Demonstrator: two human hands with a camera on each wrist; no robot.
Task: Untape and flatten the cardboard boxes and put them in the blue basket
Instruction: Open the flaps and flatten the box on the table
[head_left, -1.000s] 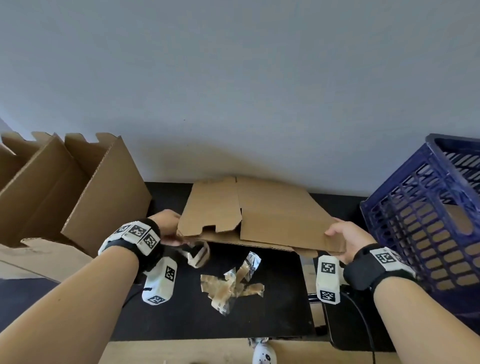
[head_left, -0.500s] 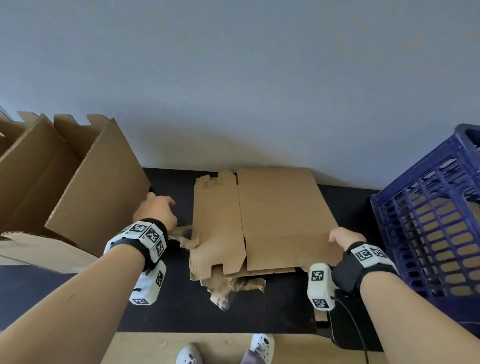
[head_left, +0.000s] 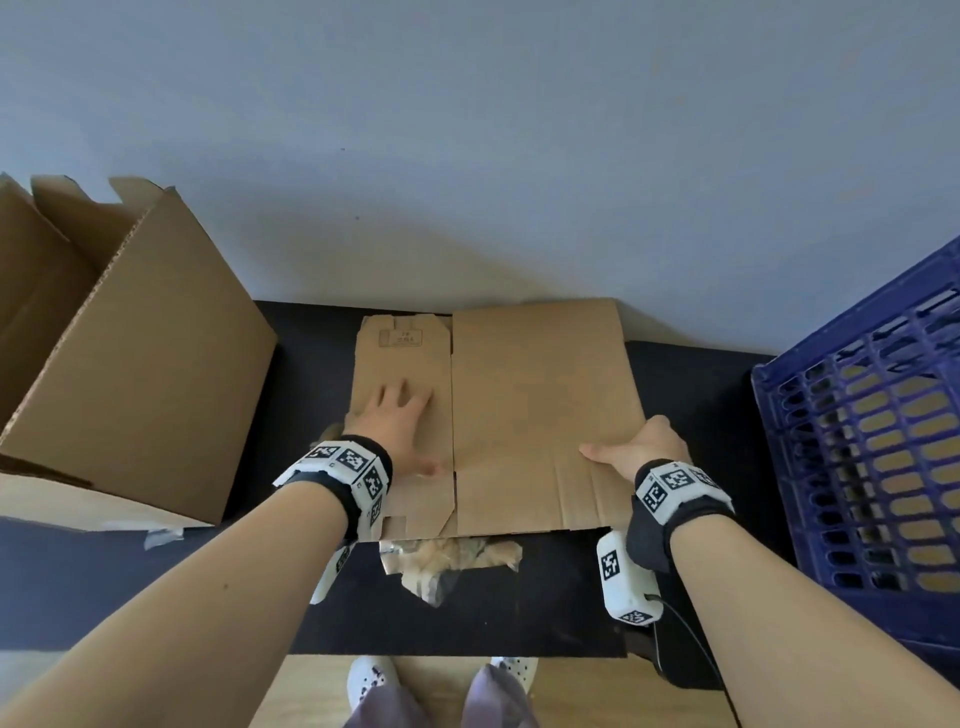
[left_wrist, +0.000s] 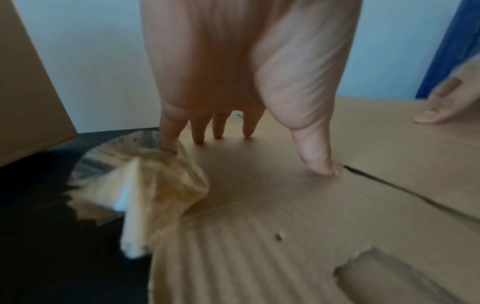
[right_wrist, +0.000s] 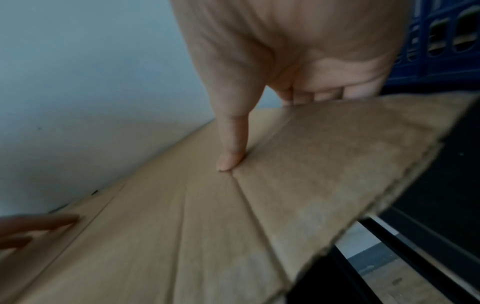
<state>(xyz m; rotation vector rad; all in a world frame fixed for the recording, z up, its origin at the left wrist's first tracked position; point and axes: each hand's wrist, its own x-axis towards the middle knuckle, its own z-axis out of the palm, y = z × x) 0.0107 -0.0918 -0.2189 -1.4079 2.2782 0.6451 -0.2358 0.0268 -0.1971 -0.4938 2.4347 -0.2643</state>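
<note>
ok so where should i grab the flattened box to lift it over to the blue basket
Probably by its two long side edges, one hand from each side. The flattened box lies flat on the black table, so the top gives no hold. The right hand already pinches the right edge, thumb on top. The left hand presses flat; it could slide to the left edge. The blue basket stands to the right.

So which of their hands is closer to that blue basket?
Right. The right hand grips the flattened cardboard box's right edge, on the side of the blue basket. The left hand presses flat on the box's left panel, farther away.
</note>
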